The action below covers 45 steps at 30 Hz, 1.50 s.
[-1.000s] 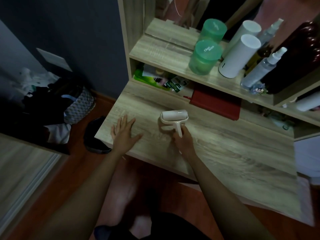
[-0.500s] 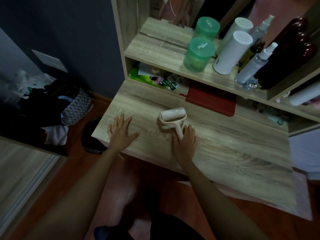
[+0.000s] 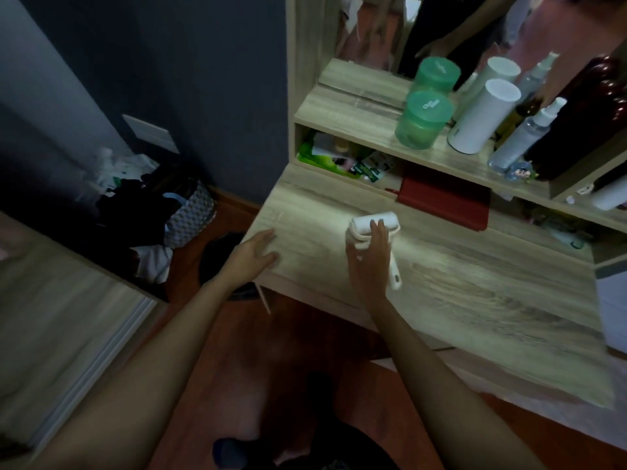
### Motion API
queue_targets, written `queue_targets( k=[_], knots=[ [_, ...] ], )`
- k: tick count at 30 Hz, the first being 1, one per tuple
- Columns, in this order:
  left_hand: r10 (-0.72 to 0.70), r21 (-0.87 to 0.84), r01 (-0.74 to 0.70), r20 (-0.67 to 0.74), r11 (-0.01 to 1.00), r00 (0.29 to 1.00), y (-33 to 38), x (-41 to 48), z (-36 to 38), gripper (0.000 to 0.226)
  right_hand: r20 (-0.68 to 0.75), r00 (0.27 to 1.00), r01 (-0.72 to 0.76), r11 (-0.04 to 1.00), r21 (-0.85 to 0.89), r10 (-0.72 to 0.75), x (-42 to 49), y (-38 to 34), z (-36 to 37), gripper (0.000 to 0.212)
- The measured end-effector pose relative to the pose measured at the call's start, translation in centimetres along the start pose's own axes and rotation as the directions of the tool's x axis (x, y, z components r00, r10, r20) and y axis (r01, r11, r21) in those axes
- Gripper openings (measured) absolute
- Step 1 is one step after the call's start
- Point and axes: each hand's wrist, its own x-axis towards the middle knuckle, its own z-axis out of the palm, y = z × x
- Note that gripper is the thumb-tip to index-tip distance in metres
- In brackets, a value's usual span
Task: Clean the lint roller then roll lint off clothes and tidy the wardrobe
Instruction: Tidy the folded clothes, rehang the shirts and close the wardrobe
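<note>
The right hand (image 3: 368,262) lies on top of the white lint roller (image 3: 375,228), with its fingers (image 3: 376,228) curled over the frame and the round roll part. The roller sits on the wooden bench (image 3: 475,300), and its handle pokes out from under the right side of that hand, pointing back toward the person. The left hand (image 3: 252,254) is open and flat, with its fingers spread a little, and it rests on the bench at the near left corner, well apart from the right hand. Just past the right hand's fingertips is a dark red flat case (image 3: 444,201) tucked under a shelf (image 3: 356,120). Farther past it, on top of the shelf, stand a green tub (image 3: 422,120), a white can (image 3: 481,117) and a clear spray bottle (image 3: 522,140). Far out to the left of the left hand, down on the floor, is a basket (image 3: 190,215) piled with dark clothes (image 3: 132,205).
</note>
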Motion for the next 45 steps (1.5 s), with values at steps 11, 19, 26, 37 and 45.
queue_targets(
  k=[11,19,26,37,45],
  knots=[
    [0.182,0.230,-0.074,-0.494,0.970,0.850,-2.3,-18.3,-23.4,0.043,0.112,0.914,0.304,0.840,0.451,-0.390,-7.0,-28.8,8.8,0.044],
    [0.286,0.314,-0.025,-0.826,0.949,0.485,-0.1,-33.0,-41.5,0.043,-0.009,0.677,0.521,0.470,0.713,-0.736,-12.8,-54.0,12.6,0.040],
    [0.425,0.448,0.105,-0.887,0.888,0.181,1.9,-42.8,-53.7,0.043,-0.197,0.480,0.586,0.145,0.798,-0.855,-16.3,-72.7,14.6,0.038],
    [0.600,0.542,0.316,-0.790,0.779,-0.125,3.9,-49.9,-69.4,0.049,-0.421,0.216,0.565,-0.239,0.790,-0.881,-19.4,-94.0,16.4,0.040],
    [0.530,0.405,0.413,-0.809,0.816,-0.253,5.6,-54.0,-79.5,0.052,-0.283,0.154,0.614,-0.133,0.778,-0.947,-20.6,-105.0,18.1,0.048]
  ],
)
